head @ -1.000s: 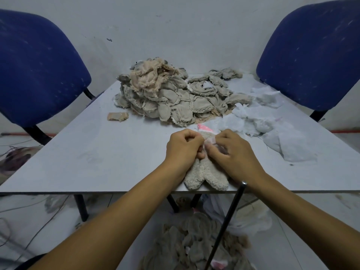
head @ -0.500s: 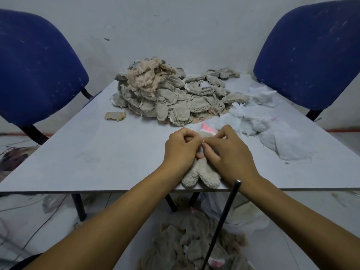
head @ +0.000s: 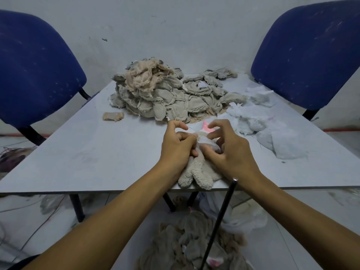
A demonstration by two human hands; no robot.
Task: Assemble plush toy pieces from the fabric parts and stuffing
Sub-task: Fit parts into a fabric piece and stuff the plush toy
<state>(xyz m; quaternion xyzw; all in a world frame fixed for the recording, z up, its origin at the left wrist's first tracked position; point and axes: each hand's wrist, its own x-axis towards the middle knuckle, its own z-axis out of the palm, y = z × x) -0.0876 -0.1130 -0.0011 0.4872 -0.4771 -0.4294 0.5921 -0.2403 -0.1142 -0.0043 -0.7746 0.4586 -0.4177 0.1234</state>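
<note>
Loosening since before: left hand (head: 178, 147) and right hand (head: 229, 151) grip, forefingers lifted (others pinching stuffing (head: 206, 142)), plush toy (head: 198, 172) on counter (head: 97, 152).

Left hand (head: 178, 146) and right hand (head: 227, 151) pinching white stuffing (head: 206, 143) at the opening of a cream plush toy piece (head: 196, 172) on the grey table (head: 78, 152) near edge, heap of fabric parts (head: 167, 96) behind, loose stuffing (head: 272, 133) right, black rod (head: 218, 221) leaning at table edge, two blue chairs (head: 35, 75) flanking

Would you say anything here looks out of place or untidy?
Yes: a heap of fabric pieces lies on the floor under the table, and one small tan scrap sits apart from the main pile.
</note>
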